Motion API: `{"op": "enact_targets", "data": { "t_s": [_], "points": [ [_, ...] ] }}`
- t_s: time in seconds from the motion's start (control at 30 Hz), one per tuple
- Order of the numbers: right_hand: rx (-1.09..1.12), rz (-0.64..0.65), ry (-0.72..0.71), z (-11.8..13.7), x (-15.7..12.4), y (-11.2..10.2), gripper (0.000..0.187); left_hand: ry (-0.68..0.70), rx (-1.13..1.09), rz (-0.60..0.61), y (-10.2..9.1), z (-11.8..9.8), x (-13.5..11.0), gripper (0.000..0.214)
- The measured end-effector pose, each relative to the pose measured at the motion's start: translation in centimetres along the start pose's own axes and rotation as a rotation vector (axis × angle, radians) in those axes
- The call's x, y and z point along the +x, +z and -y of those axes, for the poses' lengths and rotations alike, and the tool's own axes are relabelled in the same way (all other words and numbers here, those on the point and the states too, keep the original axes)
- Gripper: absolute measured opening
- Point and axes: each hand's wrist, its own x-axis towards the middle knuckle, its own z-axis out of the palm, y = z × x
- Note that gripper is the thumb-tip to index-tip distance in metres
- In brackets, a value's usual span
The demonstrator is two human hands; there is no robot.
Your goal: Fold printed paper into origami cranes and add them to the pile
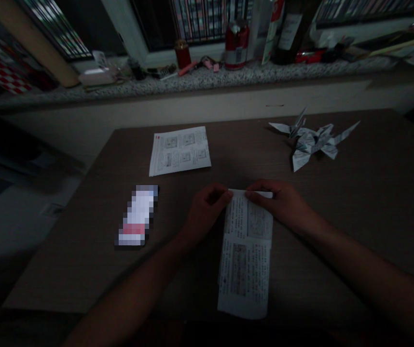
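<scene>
From the near edge of the table (359, 202), both forearms (149, 284) angle inward — left hand (209, 207), right hand (275, 196) close together, thumbs (224, 198) pinching.

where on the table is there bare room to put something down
Bare table lies between the right arm and the origami, between the origami and the printed sheet, and left of the phone. It's crowded where the left hand and right hand hold the paper strip, and along the windowsill.

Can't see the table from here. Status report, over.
Left hand, right hand: both holding paper at far edge. Paper: printed, narrow. Only hands cover it; phone lies left of it, apart.
</scene>
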Motion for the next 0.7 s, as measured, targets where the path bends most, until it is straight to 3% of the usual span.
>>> {"op": "enact_targets", "data": {
  "t_s": [0.7],
  "points": [
    [-0.031,-0.005,-0.006,-0.24,0.14,0.06,0.025,0.022,0.065,-0.021,-0.02,0.21,0.19,0.023]
  ]
}}
